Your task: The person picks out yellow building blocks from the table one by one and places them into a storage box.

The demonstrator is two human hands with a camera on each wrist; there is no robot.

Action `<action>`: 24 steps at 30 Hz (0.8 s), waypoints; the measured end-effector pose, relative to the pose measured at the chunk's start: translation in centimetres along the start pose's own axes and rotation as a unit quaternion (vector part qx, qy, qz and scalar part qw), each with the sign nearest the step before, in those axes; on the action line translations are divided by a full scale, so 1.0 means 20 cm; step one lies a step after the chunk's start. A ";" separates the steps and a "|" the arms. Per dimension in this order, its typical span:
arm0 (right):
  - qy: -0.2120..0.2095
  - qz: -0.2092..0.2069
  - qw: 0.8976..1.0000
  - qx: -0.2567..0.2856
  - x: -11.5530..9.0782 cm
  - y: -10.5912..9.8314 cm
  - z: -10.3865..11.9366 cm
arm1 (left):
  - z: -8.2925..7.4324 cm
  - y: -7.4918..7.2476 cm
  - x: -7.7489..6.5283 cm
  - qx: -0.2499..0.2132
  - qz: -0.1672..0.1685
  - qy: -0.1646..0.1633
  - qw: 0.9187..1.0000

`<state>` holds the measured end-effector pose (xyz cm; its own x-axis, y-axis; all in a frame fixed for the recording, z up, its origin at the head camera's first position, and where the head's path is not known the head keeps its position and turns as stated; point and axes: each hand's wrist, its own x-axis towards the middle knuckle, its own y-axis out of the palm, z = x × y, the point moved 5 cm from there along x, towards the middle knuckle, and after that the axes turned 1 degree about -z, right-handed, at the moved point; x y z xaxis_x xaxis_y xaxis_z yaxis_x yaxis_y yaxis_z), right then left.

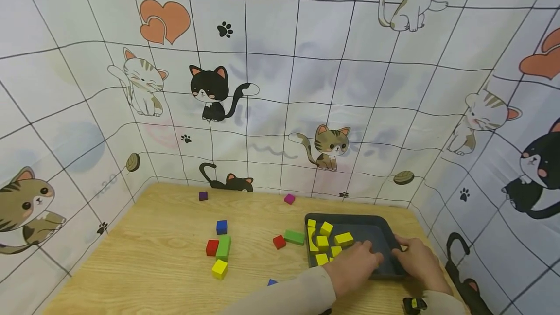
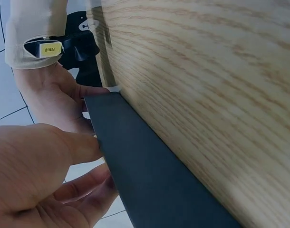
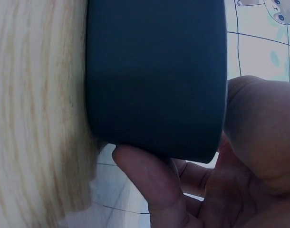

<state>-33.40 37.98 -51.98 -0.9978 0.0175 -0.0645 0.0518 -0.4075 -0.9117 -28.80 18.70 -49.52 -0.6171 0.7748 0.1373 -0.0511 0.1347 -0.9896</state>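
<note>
A dark grey tray holds several yellow blocks, mostly on its left side. My left hand reaches over the tray's near rim, fingers bent down above its floor. In the left wrist view, the thumb and fingers of that left hand stand apart at the rim, and their tips are partly hidden behind the tray wall. I cannot tell whether they hold a block. At the tray's right side, my right hand grips the rim. The right wrist view has its fingers curled against the tray's end.
Left of the tray lie a green block and a red block. Farther left are blue, red, green and yellow blocks. Purple and magenta cubes sit near the back edge. Cat-print cloth surrounds the table.
</note>
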 end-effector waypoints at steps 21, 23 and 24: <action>0.010 -0.009 1.000 0.002 0.01 0.00 -0.02 | 0.03 -0.09 -0.08 -0.030 -0.028 0.004 0.999; 0.012 -0.010 1.000 0.002 0.02 0.00 -0.03 | 0.05 -0.11 -0.11 -0.041 -0.037 -0.001 0.998; 0.013 -0.011 1.000 0.002 0.02 0.00 -0.03 | 0.06 -0.12 -0.13 -0.048 -0.042 -0.002 0.998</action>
<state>-33.74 38.51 -52.32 -0.9972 0.0499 -0.0550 0.0297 -0.4100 -0.9116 -28.07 15.56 -47.64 -0.6177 0.7555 0.2183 -0.0275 0.2567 -0.9661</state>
